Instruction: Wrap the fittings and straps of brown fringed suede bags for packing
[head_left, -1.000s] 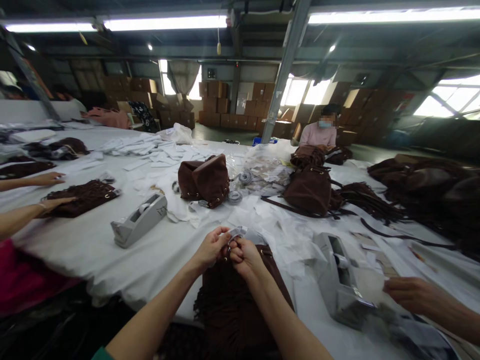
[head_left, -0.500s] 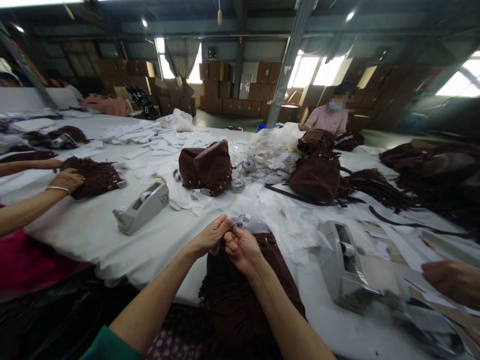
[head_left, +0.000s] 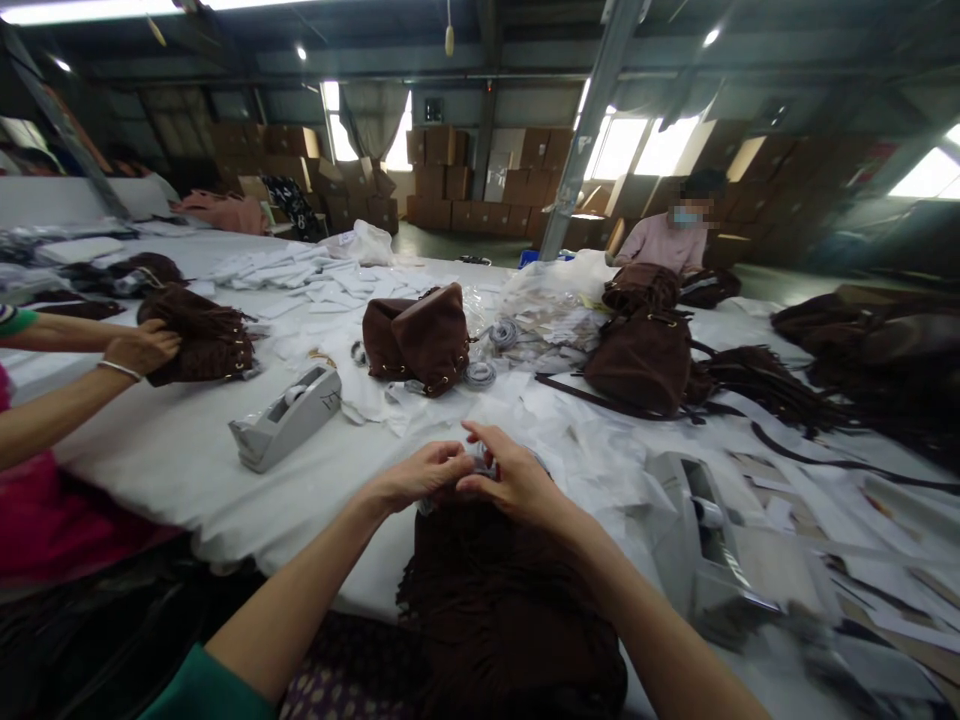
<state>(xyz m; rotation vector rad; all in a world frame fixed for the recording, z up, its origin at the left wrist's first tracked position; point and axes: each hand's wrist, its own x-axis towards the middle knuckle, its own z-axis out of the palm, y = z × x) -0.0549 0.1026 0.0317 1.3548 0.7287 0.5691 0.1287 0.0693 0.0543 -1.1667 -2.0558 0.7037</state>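
A dark brown fringed bag (head_left: 510, 600) lies in front of me at the table's near edge, partly over my lap. Over its top end is my left hand (head_left: 424, 477), its thumb and fingers pinched together; what sits in the pinch is hidden. Beside it my right hand (head_left: 517, 480) has thumb and forefinger spread apart, its other fingers partly hidden. Some grey strip-like material (head_left: 484, 458) shows between and behind the hands at the bag's opening. Whether the right fingers touch it, I cannot tell.
A brown drawstring bag (head_left: 420, 340) stands ahead, with grey rolled strips (head_left: 478, 374) by it. Tape dispensers (head_left: 289, 415) flank me on both sides. At left a co-worker's hands (head_left: 146, 350) hold another fringed bag (head_left: 202, 335). Another person (head_left: 667, 240) is across the table (head_left: 360, 540).
My right hand has opened from a closed grip and lifted its forefinger. My left hand stays pinched. The co-worker's hand at the right has left the view. The left co-worker's bag has shifted.
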